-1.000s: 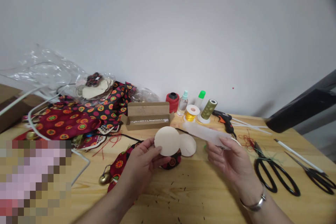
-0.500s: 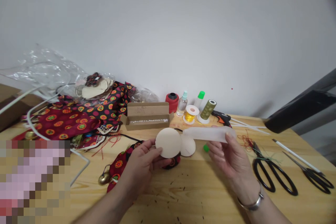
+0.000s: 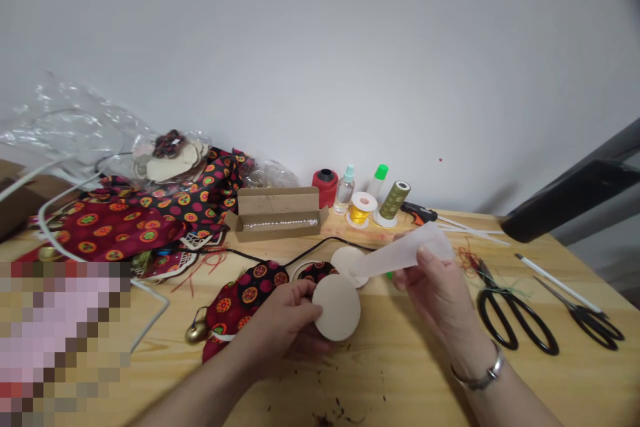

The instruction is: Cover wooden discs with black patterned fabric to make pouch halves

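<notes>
My left hand pinches a pale round disc low over the wooden table, close in front of me. My right hand grips a translucent white glue bottle, tilted with its tip pointing left toward the disc. A second pale disc lies flat just behind, beside a round piece covered in red-and-black patterned fabric. More of that patterned fabric sits under my left hand with a small brass bell.
Two black scissors lie at the right. Along the wall stand thread spools, small bottles, a glue gun and an open cardboard box. Patterned cloth and plastic bags pile at the left.
My left hand lowered the disc toward the table and nearer me. My right hand tilted the glue bottle so its tip points down-left at the disc.
</notes>
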`<state>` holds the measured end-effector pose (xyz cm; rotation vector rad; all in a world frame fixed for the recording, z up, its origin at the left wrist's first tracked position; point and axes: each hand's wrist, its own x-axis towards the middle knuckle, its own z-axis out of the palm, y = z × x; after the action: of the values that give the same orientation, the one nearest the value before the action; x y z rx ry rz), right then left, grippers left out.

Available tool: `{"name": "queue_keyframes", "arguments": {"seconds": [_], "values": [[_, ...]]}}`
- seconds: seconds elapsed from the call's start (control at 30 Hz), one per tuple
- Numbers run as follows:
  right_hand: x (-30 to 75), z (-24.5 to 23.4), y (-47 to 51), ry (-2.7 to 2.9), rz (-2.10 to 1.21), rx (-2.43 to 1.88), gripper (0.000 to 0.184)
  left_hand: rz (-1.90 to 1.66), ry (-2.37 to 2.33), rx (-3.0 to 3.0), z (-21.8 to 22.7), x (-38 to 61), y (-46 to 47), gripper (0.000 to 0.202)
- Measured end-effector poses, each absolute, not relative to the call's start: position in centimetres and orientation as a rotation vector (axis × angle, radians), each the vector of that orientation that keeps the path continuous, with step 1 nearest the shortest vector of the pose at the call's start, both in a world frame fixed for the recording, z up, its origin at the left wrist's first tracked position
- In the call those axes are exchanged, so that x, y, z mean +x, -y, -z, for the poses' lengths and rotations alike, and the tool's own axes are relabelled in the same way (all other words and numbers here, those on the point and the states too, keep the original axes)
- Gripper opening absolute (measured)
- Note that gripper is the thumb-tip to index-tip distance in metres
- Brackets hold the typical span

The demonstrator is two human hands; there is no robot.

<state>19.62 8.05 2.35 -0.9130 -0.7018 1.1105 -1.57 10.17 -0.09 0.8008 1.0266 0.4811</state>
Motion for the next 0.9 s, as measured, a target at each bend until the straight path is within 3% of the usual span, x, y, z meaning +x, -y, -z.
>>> {"name": "queue_keyframes", "arguments": {"seconds": [0.17,0.43,0.63,0.9], "values": [[19.8,-1.5,-8.3,0.859,-1.145,-0.976,0.029,-0.324,-1.104,0.941,0.2,-1.5,-9.7,0.023],[19.6,-1.9,-8.2,0.807,-1.178,-0.931,0.026,-0.533,-1.12,0.913,0.4,-1.6,-11.2,0.052],[19.4,-2.3,-8.2,0.798,-1.183,-0.95,0.026,-0.629,-0.985,0.832,0.5,-1.8,-11.0,0.039],[19.7,-1.9,-7.1,1.064,-0.732,-1.175,0.022,-0.517,-0.937,0.739,-0.1,-1.9,-10.2,0.036]]}}
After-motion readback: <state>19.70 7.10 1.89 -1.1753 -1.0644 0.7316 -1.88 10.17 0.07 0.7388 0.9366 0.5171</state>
